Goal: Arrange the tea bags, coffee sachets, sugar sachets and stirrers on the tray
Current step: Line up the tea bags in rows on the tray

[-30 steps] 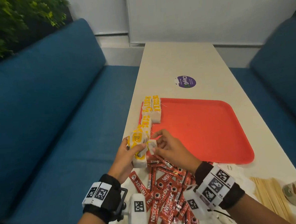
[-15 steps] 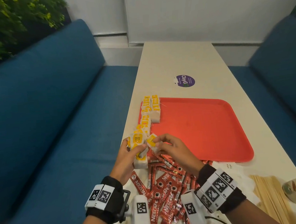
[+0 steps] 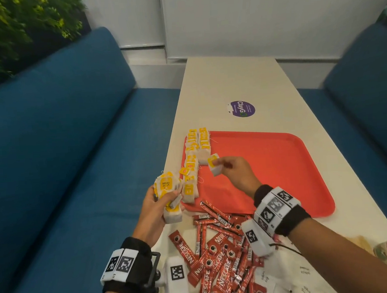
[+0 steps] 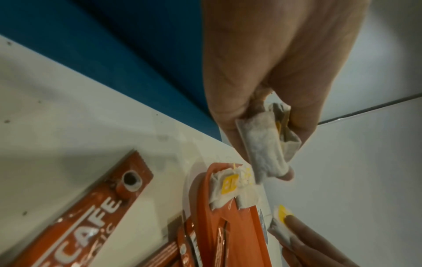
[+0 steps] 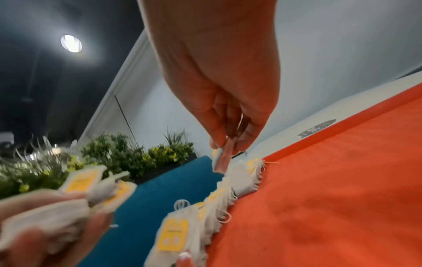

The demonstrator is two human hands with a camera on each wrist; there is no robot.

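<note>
My right hand [image 3: 236, 174] pinches one tea bag [image 3: 214, 166] above the red tray [image 3: 279, 163]; my left hand [image 3: 156, 208] grips a stack of tea bags [image 3: 168, 193]. Coffee sachets [image 3: 217, 258] lie on the table [image 3: 229, 80].

Head cam sits high, looks fwd and down the table [image 3: 229, 80], whole red tray [image 3: 279, 163] in view. Left wrist cam sits low near the tabletop, looks along the left hand [image 4: 274, 72], v. close. Right wrist cam tilts up along the right hand [image 5: 217, 81] to ceiling. All 3 share the tray's tea bag row [image 3: 192, 166]
</note>
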